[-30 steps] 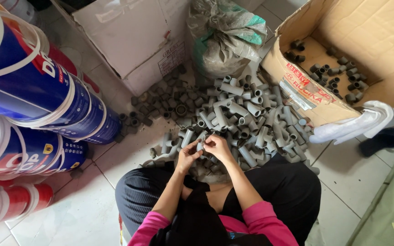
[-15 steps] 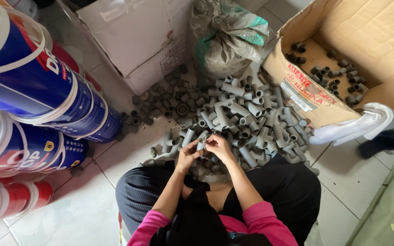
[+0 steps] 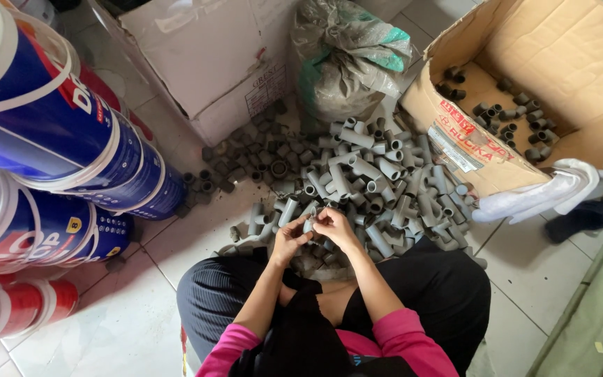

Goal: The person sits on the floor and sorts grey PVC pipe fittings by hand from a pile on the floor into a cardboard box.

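Observation:
I sit on the tiled floor in front of a heap of grey plastic pipe fittings (image 3: 368,178). My left hand (image 3: 289,239) and my right hand (image 3: 335,227) meet just above the near edge of the heap. Both pinch one small grey fitting (image 3: 308,225) between their fingertips. Pink sleeves cover my upper arms, and my dark trousers show below. Darker, smaller fittings (image 3: 259,157) lie at the heap's far left.
Stacked blue and red paint buckets (image 3: 50,132) fill the left. A closed white carton (image 3: 211,56) and a tied sack (image 3: 347,59) stand behind the heap. An open cardboard box (image 3: 469,139) with several dark fittings sits at right, a white glove (image 3: 539,195) beside it.
My hands have stayed at the same spot over the heap, fingers shifting slightly on the small fitting. The view has hardly moved.

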